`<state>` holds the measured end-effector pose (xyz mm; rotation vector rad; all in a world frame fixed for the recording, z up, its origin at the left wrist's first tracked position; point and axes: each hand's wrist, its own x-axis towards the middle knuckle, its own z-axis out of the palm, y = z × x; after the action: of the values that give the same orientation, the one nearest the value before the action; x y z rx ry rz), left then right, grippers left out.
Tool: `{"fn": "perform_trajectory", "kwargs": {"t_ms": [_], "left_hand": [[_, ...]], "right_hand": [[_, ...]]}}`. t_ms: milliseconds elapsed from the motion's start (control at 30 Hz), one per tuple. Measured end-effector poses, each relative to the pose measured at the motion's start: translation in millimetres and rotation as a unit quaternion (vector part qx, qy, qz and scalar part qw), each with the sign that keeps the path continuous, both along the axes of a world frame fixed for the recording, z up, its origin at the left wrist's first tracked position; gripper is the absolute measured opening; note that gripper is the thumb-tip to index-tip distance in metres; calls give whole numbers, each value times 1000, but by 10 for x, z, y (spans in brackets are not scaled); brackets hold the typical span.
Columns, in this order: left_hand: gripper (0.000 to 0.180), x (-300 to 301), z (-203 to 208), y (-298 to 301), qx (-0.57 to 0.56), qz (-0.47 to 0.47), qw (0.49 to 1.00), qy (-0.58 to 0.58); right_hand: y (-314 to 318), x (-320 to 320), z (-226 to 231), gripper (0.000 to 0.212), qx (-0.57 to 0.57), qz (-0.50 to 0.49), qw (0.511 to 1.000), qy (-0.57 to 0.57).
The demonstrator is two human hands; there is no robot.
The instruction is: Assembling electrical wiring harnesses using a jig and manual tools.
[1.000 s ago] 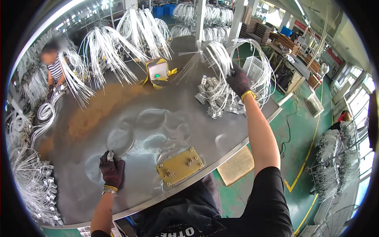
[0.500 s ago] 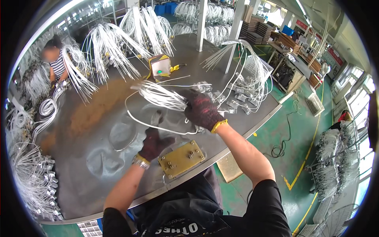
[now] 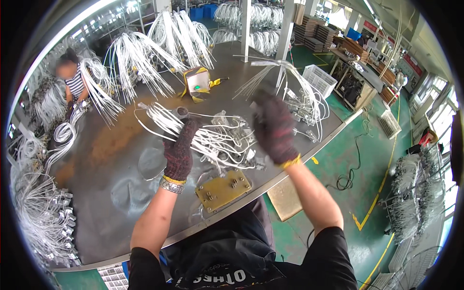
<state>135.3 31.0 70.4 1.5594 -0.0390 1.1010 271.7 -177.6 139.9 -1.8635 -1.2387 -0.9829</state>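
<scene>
A bundle of white cables (image 3: 212, 145) with clear connector ends lies across the dark metal table (image 3: 111, 188). My left hand (image 3: 180, 150), in a dark knitted glove, has its fingers wrapped over the bundle's middle. To the right, my gloved right hand (image 3: 274, 128) is lifted between this bundle and a second bunch of white cables (image 3: 314, 101); motion smears its fingers, so I cannot make out their pose. Near the table's front edge sits a brass-coloured fixture plate (image 3: 222, 190) with small metal posts, just below the bundle's connector ends.
A yellow-and-black taped box (image 3: 197, 83) with a green light stands mid-table. Cable bunches (image 3: 137, 58) line the far side, and more (image 3: 43, 212) lie at the left. Across the table, a person in stripes (image 3: 75, 83) handles cables. A metal post (image 3: 285, 38) rises at the far edge.
My left hand has moved up onto the bundle. My right hand has let go of it and shifted right. The bundle now lies lower, its connector ends spread beside the plate.
</scene>
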Motion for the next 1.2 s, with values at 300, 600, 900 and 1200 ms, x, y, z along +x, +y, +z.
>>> {"fn": "perform_trajectory", "kwargs": {"t_ms": [300, 600, 900, 1200], "left_hand": [[49, -241, -46, -53, -280, -430, 851, -117], [27, -918, 63, 581, -202, -152, 959, -125], [28, -591, 161, 263, -151, -57, 985, -61], [37, -1088, 204, 901, -243, 34, 965, -96]], "right_hand": [[-255, 1529, 45, 33, -183, -250, 950, -22], [-267, 1664, 97, 26, -185, -180, 960, 110], [111, 1680, 824, 26, -80, -75, 989, 98], [-166, 2112, 452, 21, -9, -163, 955, 249]]}}
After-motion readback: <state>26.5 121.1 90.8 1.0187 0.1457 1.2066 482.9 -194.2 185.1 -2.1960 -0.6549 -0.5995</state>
